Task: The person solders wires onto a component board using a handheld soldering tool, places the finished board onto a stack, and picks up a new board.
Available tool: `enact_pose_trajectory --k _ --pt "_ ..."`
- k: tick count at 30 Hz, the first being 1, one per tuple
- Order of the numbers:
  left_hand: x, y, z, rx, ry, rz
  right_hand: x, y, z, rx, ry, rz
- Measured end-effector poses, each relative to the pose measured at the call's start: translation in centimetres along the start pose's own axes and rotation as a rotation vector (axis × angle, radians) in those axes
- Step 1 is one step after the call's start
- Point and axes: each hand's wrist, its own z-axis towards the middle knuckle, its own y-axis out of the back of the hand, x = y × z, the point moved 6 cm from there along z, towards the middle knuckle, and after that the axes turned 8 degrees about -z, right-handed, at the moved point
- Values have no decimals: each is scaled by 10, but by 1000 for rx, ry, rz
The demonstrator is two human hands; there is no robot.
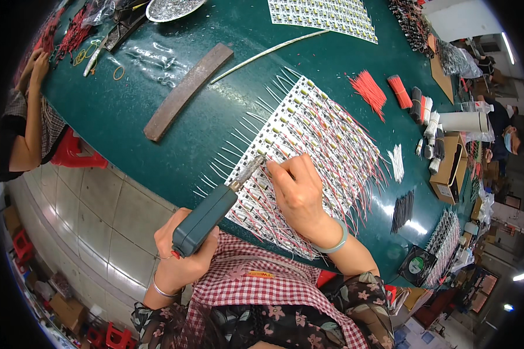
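Green workbench (157, 116) | my left hand (177, 256) grips soldering iron (206, 218) | right hand (297, 189) pinches a wire on LED panel (308, 151) | most rows wired, near-left row apparently in progress.

Table (157, 122) dark green; soldering iron (206, 218) teal; wire bundles (370, 90) red at upper right; apron (262, 285) red-white checked.

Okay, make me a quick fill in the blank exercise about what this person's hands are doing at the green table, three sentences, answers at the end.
1. The left hand grips a teal ____ whose tip meets the panel of white strips.
2. The right hand rests on the panel, pinching a thin ____ near the tip.
3. Loose bundles of red wires lie on the ____ table.

Missing words: soldering iron; wire; green
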Motion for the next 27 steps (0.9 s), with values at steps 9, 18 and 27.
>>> enact_pose_trajectory --k 9,18,27 --pt "-9 7 -5 -22 -41 31 2 0 -2 0 15 -1" --pt "-8 12 -10 -11 -84 52 9 8 -1 -65 32 -52" --pt "-3 14 -17 -2 -81 3 21 5 -7 -22 54 -30"
